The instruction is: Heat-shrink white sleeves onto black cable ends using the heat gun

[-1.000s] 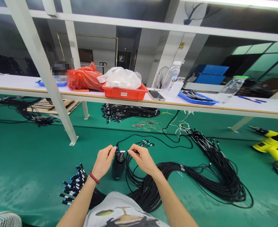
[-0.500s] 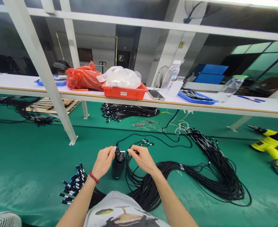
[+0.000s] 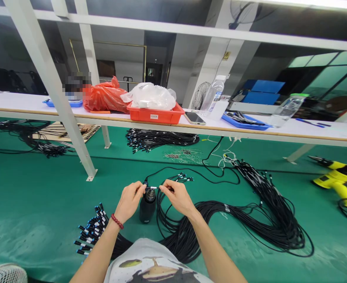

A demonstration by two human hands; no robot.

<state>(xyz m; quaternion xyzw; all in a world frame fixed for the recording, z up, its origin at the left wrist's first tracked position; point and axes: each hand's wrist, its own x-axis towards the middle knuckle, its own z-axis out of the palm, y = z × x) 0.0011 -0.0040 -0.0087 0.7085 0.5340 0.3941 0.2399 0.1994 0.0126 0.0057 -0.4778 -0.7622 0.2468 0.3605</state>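
My left hand (image 3: 132, 198) pinches the end of a thin black cable, and my right hand (image 3: 176, 196) pinches the same cable a short way to the right. Between my fingertips a white sleeve (image 3: 153, 188) shows on the cable. Just below it stands a black heat gun (image 3: 147, 208), its metal nozzle pointing up at the sleeve. A bundle of black cables (image 3: 188, 239) passes beneath my forearms, with labelled, blue-tipped ends (image 3: 89, 232) spread out at the left.
Across the front runs a white shelf (image 3: 211, 125) with a red tray (image 3: 157, 115), a blue tray (image 3: 246, 121), bottles and a phone. A yellow heat gun (image 3: 335, 181) lies at the right. More cables (image 3: 161, 139) lie under the shelf. Behind it at the left is a person, partly hidden.
Both hands keep their grip, and the cable and sleeve between them have shifted very slightly. The person behind the shelf has moved a little.
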